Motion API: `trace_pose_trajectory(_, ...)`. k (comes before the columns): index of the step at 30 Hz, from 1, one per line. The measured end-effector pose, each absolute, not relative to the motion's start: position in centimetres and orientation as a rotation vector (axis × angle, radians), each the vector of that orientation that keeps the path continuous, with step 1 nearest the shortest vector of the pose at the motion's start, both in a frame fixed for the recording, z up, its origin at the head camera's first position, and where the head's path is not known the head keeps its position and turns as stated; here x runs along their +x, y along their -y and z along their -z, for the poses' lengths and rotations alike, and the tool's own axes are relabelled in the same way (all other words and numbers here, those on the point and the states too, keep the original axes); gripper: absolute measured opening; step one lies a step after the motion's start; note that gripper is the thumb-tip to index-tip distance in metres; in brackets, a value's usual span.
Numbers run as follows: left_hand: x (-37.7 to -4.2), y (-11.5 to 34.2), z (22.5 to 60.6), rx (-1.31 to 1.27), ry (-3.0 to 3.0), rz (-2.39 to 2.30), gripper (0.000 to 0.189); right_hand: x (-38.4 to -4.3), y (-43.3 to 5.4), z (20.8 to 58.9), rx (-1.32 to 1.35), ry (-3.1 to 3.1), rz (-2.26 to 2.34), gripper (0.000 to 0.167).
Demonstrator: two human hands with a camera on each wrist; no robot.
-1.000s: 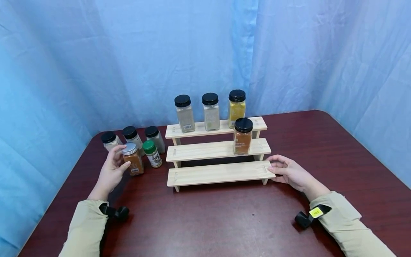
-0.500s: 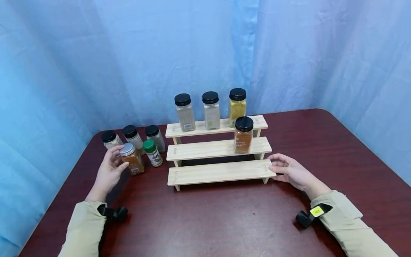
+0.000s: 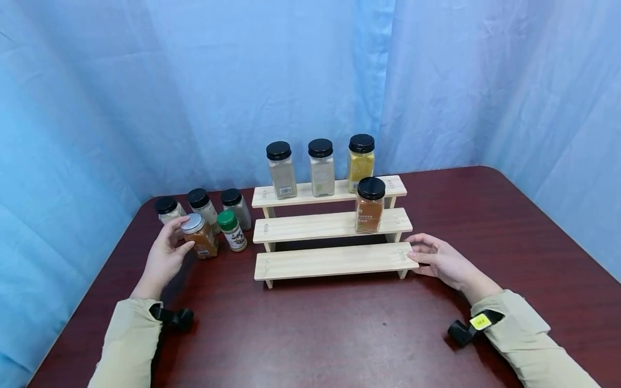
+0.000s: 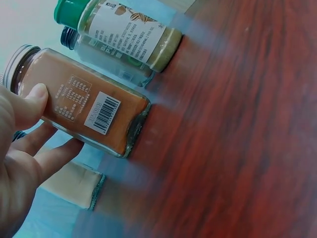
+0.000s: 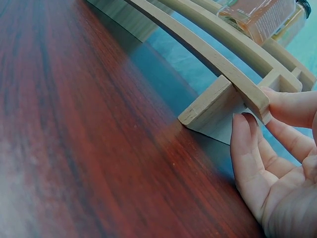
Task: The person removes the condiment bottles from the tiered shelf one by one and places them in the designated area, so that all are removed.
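Note:
My left hand (image 3: 162, 264) grips a spice jar (image 4: 89, 99) of orange-brown powder, thumb on one side and fingers on the other. The jar has a silver lid (image 3: 192, 222), a barcode label, and leans a little to the left in the head view. Just right of it stands a small green-lidded spice bottle (image 3: 235, 237). My right hand (image 3: 443, 262) pinches the right end of the lowest shelf of a three-tier wooden rack (image 3: 335, 262); in the right wrist view its thumb lies on the shelf end, with fingers below.
Three black-lidded jars, one a clear jar (image 3: 208, 213), stand behind the held jar. On the rack's top tier are two pale jars and a yellow one (image 3: 361, 164). A reddish pepper jar (image 3: 370, 213) stands on the middle tier's right. Blue curtains (image 3: 271, 70) border the table (image 3: 335, 334).
The silver-lidded jar has tipped slightly leftward and its base has shifted a little farther back, in my left hand's grip. My right hand has stayed at the rack's end.

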State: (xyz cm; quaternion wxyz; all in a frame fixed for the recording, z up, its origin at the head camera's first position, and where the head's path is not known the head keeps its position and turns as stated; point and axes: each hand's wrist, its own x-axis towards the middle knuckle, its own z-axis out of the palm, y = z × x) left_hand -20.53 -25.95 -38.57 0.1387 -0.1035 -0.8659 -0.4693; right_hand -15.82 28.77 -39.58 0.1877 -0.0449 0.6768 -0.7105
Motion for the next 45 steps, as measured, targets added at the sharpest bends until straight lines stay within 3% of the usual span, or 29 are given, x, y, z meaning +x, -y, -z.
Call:
trace_pose_trajectory(21,-20.6,26.0,38.4,-0.281,2.481,1.377,0.055,-15.8,-28.8,39.7,-0.120,-1.889,2.005,0.023)
trace_pose_trajectory(45,-18.1,24.4,33.4,-0.176,2.195,1.537,0.047,-15.7,-28.8,39.5,-0.123,-1.909,1.998,0.023)
